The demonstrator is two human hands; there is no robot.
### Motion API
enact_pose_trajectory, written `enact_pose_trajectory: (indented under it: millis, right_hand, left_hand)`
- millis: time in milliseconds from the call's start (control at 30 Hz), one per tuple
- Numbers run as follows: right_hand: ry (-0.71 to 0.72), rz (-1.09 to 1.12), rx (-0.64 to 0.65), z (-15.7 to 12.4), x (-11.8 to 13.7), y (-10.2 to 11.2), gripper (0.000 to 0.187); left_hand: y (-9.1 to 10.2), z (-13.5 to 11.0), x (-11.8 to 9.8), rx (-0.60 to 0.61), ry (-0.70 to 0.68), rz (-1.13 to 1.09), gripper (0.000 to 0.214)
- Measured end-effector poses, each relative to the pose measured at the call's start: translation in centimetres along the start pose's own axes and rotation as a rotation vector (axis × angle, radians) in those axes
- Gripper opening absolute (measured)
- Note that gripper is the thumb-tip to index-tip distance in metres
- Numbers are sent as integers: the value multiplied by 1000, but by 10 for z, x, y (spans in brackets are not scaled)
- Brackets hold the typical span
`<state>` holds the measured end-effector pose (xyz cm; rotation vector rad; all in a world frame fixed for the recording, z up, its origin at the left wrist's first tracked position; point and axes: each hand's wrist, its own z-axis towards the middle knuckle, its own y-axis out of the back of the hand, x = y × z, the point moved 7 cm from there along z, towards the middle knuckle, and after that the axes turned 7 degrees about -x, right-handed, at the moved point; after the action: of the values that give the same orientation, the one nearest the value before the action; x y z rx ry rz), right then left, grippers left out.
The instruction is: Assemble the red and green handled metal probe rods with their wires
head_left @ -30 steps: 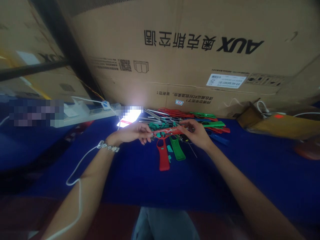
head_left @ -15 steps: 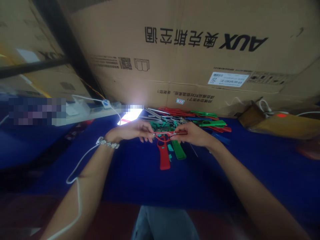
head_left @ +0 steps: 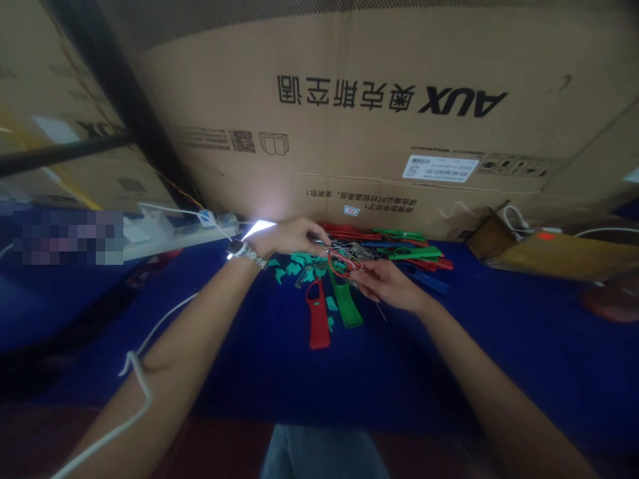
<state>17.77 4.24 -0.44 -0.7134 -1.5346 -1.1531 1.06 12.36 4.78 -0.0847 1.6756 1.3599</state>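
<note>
My right hand [head_left: 382,283] is closed on a red plastic handle shell [head_left: 339,263] with a looped trigger guard, tilted above the pile. Over the back of the pile reaches my left hand [head_left: 302,236], its fingers bent together at the shell's upper end; what they pinch is too blurred to make out. Beneath both hands lie thin metal parts [head_left: 362,251] and small teal plastic pieces [head_left: 302,263]. A loose red handle shell [head_left: 319,319] and a green handle shell [head_left: 346,303] rest on the blue cloth, nearer to me.
Stacked red shells [head_left: 349,231] and green shells [head_left: 417,253] lie behind my right hand. A large cardboard box [head_left: 349,146] walls off the back. A white power strip [head_left: 174,236] is at left, and a white cable [head_left: 164,319] runs by my left forearm. A yellow-brown package [head_left: 574,256] stands at right.
My left hand has moved right and farther back over the pile. The red shell between the hands has gone from level to tilted, its right end lower. The view has shifted slightly.
</note>
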Motion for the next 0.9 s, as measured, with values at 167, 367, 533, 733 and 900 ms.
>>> enact_pose_trajectory:
  millis: [167,367,533,733,900]
  right_hand:
    - [-48,64,-78,0,-6,4,48]
    - [-62,68,-119,0,-5,0,47]
    - [-52,87,-148,1,-8,-1,47]
    - [-36,133,-166,3,-14,-1,49]
    - [-46,159,-215,3,-14,2,50]
  left_hand:
    - [25,-33,-33,-650,-258,232,32]
    - [-25,-52,-25,-519,-162,406,11]
    - [-52,-42,-14,-374,-67,547,12]
    - [-57,-43,-3,-323,-13,465,8]
    - [-46,-47,-2,-392,8,254,7]
